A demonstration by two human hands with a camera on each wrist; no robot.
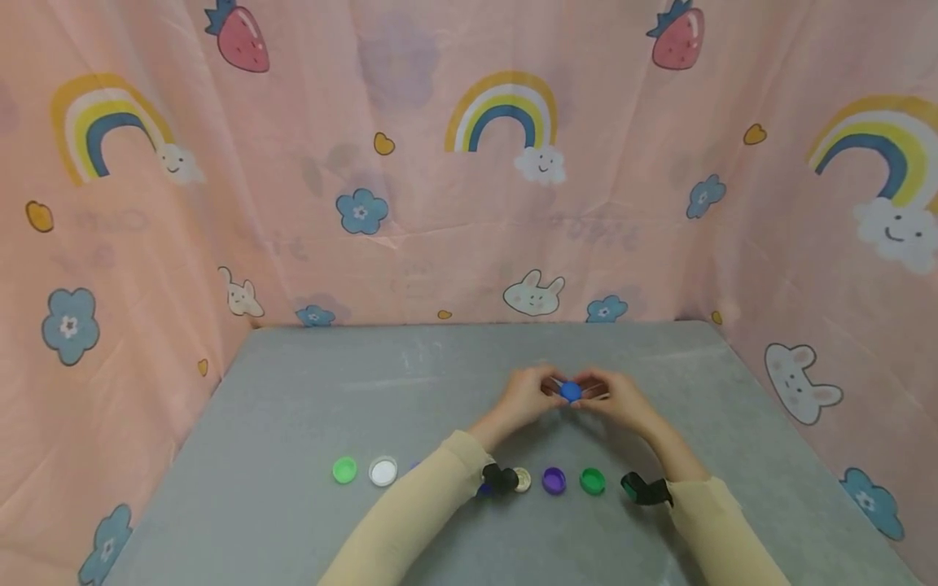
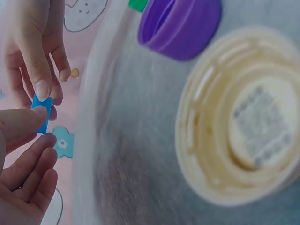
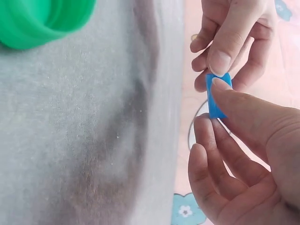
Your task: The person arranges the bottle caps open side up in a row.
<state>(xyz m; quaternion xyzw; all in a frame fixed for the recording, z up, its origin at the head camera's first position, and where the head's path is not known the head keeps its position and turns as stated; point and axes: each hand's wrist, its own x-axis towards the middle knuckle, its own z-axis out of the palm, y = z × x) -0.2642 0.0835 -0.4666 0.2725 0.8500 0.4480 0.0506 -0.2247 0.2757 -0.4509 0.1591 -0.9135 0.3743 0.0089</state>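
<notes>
A small blue bottle cap (image 1: pixel 571 391) is held up over the far part of the table between both hands. My left hand (image 1: pixel 528 395) pinches its left side with thumb and fingertips. On the opposite side my right hand (image 1: pixel 618 397) pinches it as well, the thumb lying on its near face. Seen from the left wrist, the blue cap (image 2: pixel 41 115) stands edge-on between the two thumbs. The right wrist view shows the cap (image 3: pixel 218 101) likewise edge-on, the other fingers of both hands loosely bent around it.
A row of caps crosses the nearer table (image 1: pixel 293 399): light green (image 1: pixel 345 470), white (image 1: pixel 383 471), cream (image 1: pixel 523 480), purple (image 1: pixel 554 481) and green (image 1: pixel 593 481). My left sleeve and wrist camera partly cover others. A patterned pink curtain (image 1: pixel 440 260) surrounds the table's back and sides.
</notes>
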